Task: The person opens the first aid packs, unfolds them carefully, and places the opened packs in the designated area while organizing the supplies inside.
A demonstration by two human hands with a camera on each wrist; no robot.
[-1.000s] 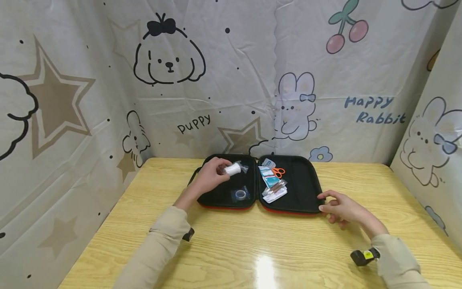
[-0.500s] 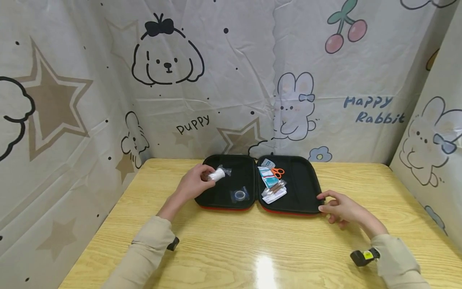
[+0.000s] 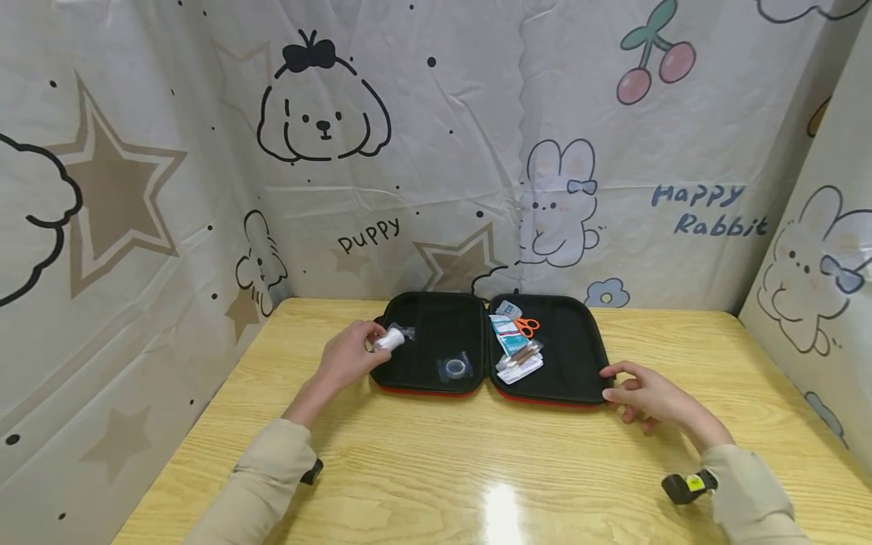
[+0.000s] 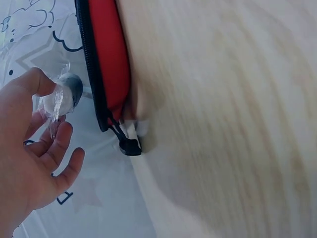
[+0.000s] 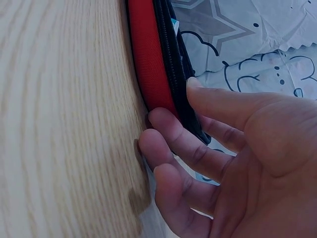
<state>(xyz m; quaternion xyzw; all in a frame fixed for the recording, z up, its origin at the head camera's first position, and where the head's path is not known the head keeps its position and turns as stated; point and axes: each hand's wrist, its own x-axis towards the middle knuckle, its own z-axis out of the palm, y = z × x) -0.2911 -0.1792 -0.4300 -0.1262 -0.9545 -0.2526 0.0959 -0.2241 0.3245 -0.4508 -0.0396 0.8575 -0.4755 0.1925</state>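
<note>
A black-lined zip case (image 3: 436,325) with red outer walls (image 4: 109,54) lies spread open on the table. Over its left half, near the outer edge, my left hand (image 3: 346,354) pinches a white bandage roll (image 3: 390,339) in clear wrap between thumb and fingers. The left wrist view shows this roll above the case's rim, the other fingers loosely bent. At the case's front right corner, my right hand (image 3: 647,393) holds the edge, its thumb (image 5: 218,101) on the zipped rim and fingertips against the red side. A bagged tape roll (image 3: 455,368) lies in the left half.
Orange-handled scissors (image 3: 527,327), blue-and-white packets (image 3: 507,334), bagged brown-tipped sticks (image 3: 523,354) and a white packet (image 3: 520,370) lie in the case's right half, near the hinge. A printed cloth (image 3: 436,151) hangs behind the wooden table (image 3: 436,462).
My left hand has carried the bandage roll left and slightly toward me, from the middle of the left half to its outer edge. My right hand stays at the corner.
</note>
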